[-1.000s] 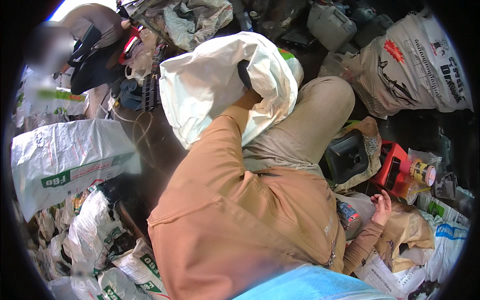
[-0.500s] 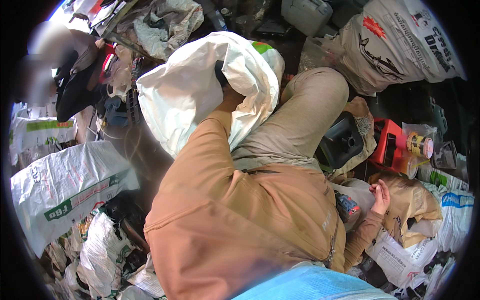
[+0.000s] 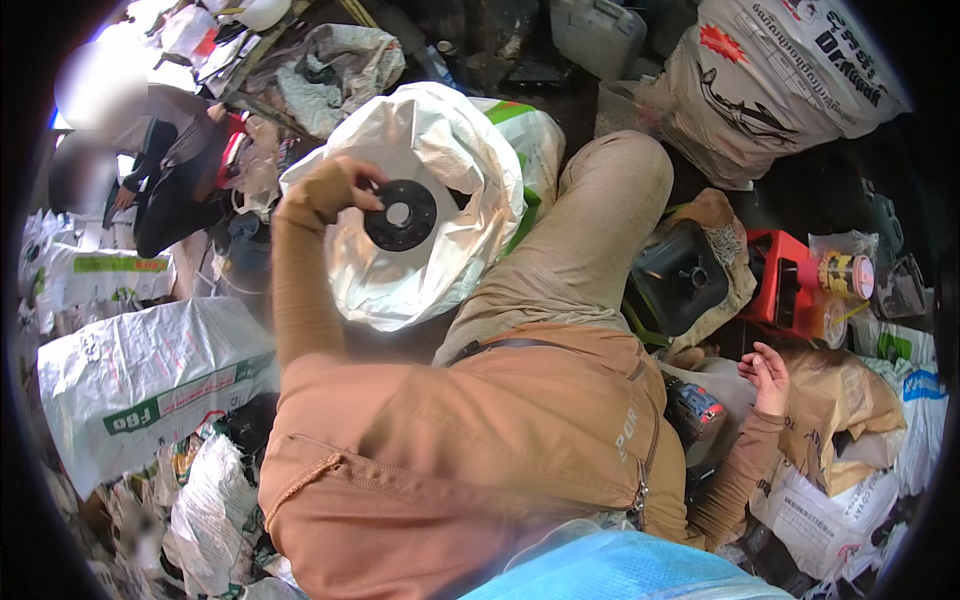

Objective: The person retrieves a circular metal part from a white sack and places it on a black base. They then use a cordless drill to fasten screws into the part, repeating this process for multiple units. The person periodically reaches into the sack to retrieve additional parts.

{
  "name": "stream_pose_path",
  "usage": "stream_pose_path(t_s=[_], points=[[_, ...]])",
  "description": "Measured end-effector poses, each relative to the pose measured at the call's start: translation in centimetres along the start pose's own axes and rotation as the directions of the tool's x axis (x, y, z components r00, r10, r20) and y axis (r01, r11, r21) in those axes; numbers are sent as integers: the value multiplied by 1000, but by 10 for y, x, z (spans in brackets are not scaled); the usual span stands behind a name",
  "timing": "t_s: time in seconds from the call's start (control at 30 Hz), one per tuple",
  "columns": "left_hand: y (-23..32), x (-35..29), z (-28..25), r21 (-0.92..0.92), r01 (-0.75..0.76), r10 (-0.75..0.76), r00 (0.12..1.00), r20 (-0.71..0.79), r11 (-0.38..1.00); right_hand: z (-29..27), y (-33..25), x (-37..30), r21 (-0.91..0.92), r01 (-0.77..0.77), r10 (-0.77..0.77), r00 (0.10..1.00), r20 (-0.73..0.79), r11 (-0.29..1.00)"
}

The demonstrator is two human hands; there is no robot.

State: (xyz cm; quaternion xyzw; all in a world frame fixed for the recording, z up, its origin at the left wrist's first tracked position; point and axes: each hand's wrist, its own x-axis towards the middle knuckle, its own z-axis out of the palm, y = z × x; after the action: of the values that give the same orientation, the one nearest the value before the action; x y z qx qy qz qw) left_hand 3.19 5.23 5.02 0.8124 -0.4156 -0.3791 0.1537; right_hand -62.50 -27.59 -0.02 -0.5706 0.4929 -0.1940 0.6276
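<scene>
My left hand [image 3: 352, 186] pinches the edge of a black round disc [image 3: 412, 232] with small holes and a pale round centre. The disc hangs over the mouth of a white woven sack [image 3: 350, 285], whose rim is folded outward beside my bent leg [image 3: 600, 210]. Off to the right, my right hand [image 3: 766, 376] is raised, palm up, with its fingers loosely curled and apart and nothing visible in them. Close to that forearm lies a dark power tool or battery pack with red parts [image 3: 697, 405], partly hidden by my jacket.
A black plastic container [image 3: 680, 280] and a red plastic piece [image 3: 775, 280] lie right of my leg. A large printed sack [image 3: 760, 90] stands at the far right, a white sack [image 3: 150, 375] at left. Another person [image 3: 175, 170] sits at the far left.
My left hand has come out of the white sack and moved left, now with the black disc in it. The right hand stays nearly in place.
</scene>
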Motion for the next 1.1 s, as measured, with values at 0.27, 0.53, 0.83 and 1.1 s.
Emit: stream_pose_path(t_s=[0.27, 0.53, 0.83, 1.1], points=[[214, -5, 43, 115, -833, 764, 430, -480, 541, 92, -65, 19, 119, 115, -152, 913, 379, 986], [358, 92, 152, 326, -902, 951, -307, -26, -282, 83, -87, 31, 544, 99, -214, 965, 153, 833], [362, 176, 232, -761, -53, 504, 778, 374, 646, 56, -27, 60, 482, 90, -90, 996, -22, 871], [304, 215, 279, -424, 169, 213, 669, 712, 890, 81, 45, 65, 416, -373, 302, 926, 228, 829]])
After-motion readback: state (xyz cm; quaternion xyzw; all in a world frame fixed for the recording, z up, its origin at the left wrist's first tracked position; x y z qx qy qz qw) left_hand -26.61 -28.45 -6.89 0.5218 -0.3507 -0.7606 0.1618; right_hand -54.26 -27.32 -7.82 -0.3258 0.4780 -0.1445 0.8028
